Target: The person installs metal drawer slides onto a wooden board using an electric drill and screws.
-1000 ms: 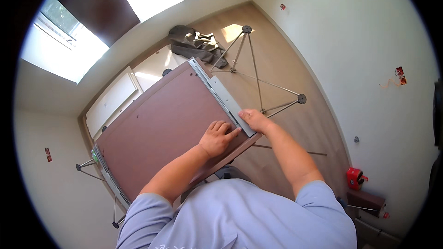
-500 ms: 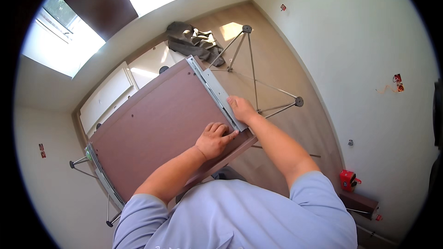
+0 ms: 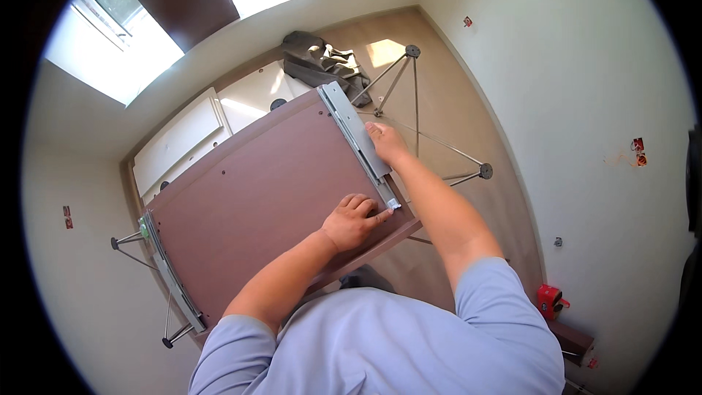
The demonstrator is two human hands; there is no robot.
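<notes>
Slide rail: metal, long and narrow, set along the right edge of the brown panel. Long axis slants across the view, far end up and left, near end down and right. Its upper plate sits toward the far end, so the channel below shows bare at the near end, a pale clip at its tip.

Right hand: the nearer one to the plate, touching its outer edge about midway along. Plate lies just left of this grip and runs past it both ways. Grip looks closed on the edge, thumb on top; other fingers hidden (how far under they reach, cannot tell).

Left hand: palm down on the panel, inner side of the rail, by its near end. Fingers loosely bent, one digit stretched toward the clip, at or against it. Whether this grip pinches anything, cannot tell. Most of the rail lies up and right from here.

Key relation, my judgement: plate against channel; they look parallel, both pointing up-left.

Around: second rail on the panel's left edge; tubular stand to the right; dark cloth beyond the far end.
</notes>
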